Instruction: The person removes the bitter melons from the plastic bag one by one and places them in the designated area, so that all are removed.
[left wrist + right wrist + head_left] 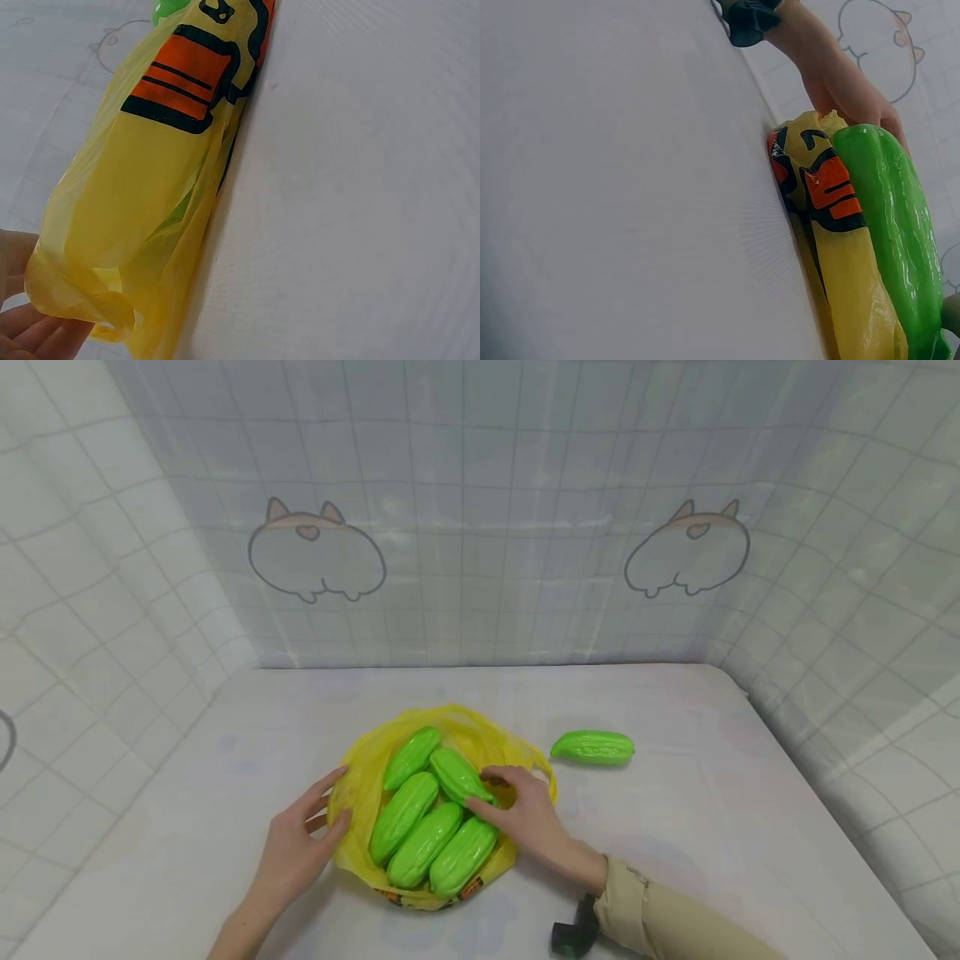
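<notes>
A yellow plastic bag (347, 839) stands with its mouth spread wide, and several glossy green bitter melons (425, 846) lie inside. On its left side, my left hand (300, 835) pinches the rim between thumb and fingers; the left wrist view shows bag film (112, 210) between them. My right hand (525, 814) reaches over the bag's right edge, thumb and fingers about the near end of the upper right bitter melon (452, 772). The right wrist view shows another bitter melon (889, 225) against the bag wall (847, 262), with just a bit of the right hand at the edge.
One more bitter melon (594, 748) lies on the white tabletop (660, 827), to the right of the bag. Behind the table rises a tiled-pattern wall sheet (480, 568) with cartoon animal drawings. A dark wrist device (573, 935) sits by the right sleeve (667, 910).
</notes>
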